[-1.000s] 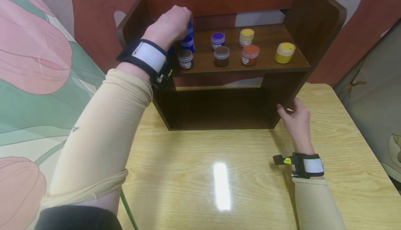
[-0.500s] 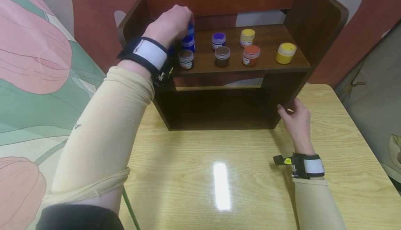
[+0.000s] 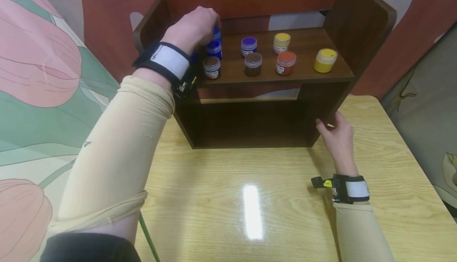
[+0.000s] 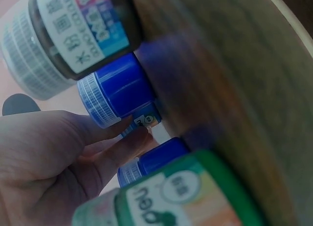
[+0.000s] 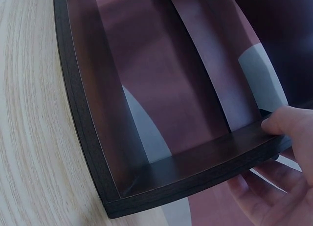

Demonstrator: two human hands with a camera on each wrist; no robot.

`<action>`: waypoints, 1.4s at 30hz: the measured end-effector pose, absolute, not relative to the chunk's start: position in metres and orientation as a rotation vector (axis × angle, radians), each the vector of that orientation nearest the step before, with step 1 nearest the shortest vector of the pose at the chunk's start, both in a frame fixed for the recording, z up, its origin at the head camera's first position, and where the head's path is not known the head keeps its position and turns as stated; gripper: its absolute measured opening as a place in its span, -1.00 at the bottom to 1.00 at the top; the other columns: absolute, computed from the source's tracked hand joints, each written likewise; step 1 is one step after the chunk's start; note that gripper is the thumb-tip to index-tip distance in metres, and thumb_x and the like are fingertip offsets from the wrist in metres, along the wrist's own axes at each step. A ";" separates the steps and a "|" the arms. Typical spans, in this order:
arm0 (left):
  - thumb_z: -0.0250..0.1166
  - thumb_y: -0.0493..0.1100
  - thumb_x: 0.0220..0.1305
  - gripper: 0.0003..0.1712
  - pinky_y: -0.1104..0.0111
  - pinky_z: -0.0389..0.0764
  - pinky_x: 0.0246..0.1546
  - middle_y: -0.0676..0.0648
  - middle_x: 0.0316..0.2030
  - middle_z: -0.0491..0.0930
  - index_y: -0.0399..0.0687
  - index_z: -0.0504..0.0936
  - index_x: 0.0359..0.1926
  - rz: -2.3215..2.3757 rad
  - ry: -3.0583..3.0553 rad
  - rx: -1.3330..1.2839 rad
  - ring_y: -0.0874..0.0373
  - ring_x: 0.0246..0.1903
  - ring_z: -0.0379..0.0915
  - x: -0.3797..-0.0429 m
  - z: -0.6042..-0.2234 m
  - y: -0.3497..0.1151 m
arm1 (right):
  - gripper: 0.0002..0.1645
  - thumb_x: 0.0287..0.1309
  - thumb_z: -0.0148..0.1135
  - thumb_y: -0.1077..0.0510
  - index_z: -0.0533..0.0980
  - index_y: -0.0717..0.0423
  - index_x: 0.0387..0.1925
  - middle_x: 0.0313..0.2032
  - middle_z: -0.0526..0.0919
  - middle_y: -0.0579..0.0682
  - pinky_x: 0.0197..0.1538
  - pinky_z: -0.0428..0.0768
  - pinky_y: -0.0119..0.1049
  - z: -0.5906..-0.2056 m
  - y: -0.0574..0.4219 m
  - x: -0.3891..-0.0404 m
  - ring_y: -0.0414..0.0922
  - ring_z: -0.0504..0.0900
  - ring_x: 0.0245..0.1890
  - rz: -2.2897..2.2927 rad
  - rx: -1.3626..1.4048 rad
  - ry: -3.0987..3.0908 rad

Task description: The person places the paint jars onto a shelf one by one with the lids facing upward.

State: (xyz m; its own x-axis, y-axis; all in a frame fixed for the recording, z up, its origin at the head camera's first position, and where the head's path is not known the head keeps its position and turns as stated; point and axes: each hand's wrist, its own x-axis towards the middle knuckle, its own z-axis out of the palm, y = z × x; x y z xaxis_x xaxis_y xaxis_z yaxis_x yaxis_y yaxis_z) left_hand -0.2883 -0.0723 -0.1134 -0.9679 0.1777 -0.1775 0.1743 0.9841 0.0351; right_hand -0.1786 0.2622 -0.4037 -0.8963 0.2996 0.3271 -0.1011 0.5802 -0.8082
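At the back left of the upper board of a dark brown wooden shelf (image 3: 285,80), my left hand (image 3: 194,26) pinches a blue paint jar (image 3: 216,34), mostly hidden by the fingers. The left wrist view shows its labelled part, the pinched blue jar (image 4: 148,119), between a larger blue jar (image 4: 124,86) and another blue jar (image 4: 164,157). Nearer that camera are a brown jar (image 4: 88,30) and a green jar (image 4: 190,196). My right hand (image 3: 337,139) grips the shelf's right side panel, thumb inside and fingers outside, as the right wrist view shows.
On the upper board stand a dark blue jar (image 3: 214,50), a purple jar (image 3: 248,47), two brown jars, an orange-red jar (image 3: 285,63) and two yellow-lidded jars, one of them a yellow jar (image 3: 325,60). The shelf stands on a light wooden table (image 3: 214,198) against patterned cloth.
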 end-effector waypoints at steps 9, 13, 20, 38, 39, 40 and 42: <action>-0.04 -0.22 0.53 -0.34 -0.08 0.35 0.43 -0.24 0.51 0.16 -0.02 0.04 0.57 0.024 2.980 0.292 -0.18 0.47 0.19 -0.284 -0.109 -0.074 | -0.57 0.30 0.24 0.05 0.51 0.21 0.10 -0.02 0.69 0.20 -0.23 0.44 -0.86 -0.404 0.262 -0.180 -0.64 0.44 -0.26 1.271 -0.160 -2.382; -0.11 -0.12 0.56 -0.39 -0.04 0.40 0.40 -0.22 0.49 0.21 -0.03 0.07 0.56 0.037 3.029 0.309 -0.15 0.43 0.26 -0.280 -0.105 -0.075 | -0.57 0.29 0.24 0.07 0.51 0.23 0.09 -0.04 0.68 0.20 -0.21 0.44 -0.86 -0.404 0.262 -0.180 -0.63 0.45 -0.24 1.278 -0.153 -2.367; -0.18 -0.05 0.58 -0.44 0.09 0.46 0.38 -0.23 0.39 0.37 -0.09 0.23 0.48 0.019 3.142 0.410 -0.13 0.34 0.40 -0.274 -0.100 -0.075 | -0.58 0.29 0.24 0.09 0.51 0.25 0.08 -0.06 0.68 0.22 -0.21 0.44 -0.86 -0.405 0.262 -0.181 -0.65 0.45 -0.25 1.278 -0.151 -2.354; -0.12 0.08 0.55 -0.44 0.08 0.66 0.13 -0.20 0.22 0.57 -0.03 0.39 0.40 -0.031 3.320 0.599 -0.14 0.11 0.58 -0.240 -0.109 -0.072 | -0.58 0.29 0.24 0.05 0.51 0.22 0.07 -0.06 0.68 0.19 -0.23 0.45 -0.85 -0.404 0.264 -0.180 -0.65 0.46 -0.26 1.278 -0.168 -2.364; -0.11 0.10 0.55 -0.44 0.08 0.67 0.11 -0.19 0.22 0.57 -0.03 0.41 0.39 -0.027 3.337 0.609 -0.13 0.10 0.59 -0.237 -0.110 -0.073 | -0.58 0.29 0.24 0.05 0.51 0.22 0.07 -0.06 0.68 0.19 -0.23 0.45 -0.85 -0.404 0.264 -0.180 -0.65 0.46 -0.26 1.279 -0.168 -2.364; -0.09 0.10 0.54 -0.44 0.08 0.68 0.09 -0.19 0.21 0.58 -0.03 0.42 0.38 -0.018 3.353 0.620 -0.13 0.09 0.59 -0.233 -0.112 -0.073 | -0.58 0.29 0.24 0.05 0.51 0.22 0.08 -0.06 0.68 0.19 -0.23 0.45 -0.85 -0.404 0.264 -0.180 -0.66 0.46 -0.26 1.278 -0.169 -2.364; -0.07 0.13 0.53 -0.44 0.07 0.69 0.05 -0.18 0.19 0.60 -0.03 0.46 0.35 -0.008 3.388 0.658 -0.13 0.08 0.59 -0.226 -0.115 -0.075 | -0.58 0.29 0.24 0.06 0.52 0.23 0.07 -0.06 0.68 0.19 -0.22 0.46 -0.85 -0.404 0.264 -0.180 -0.65 0.46 -0.26 1.281 -0.166 -2.359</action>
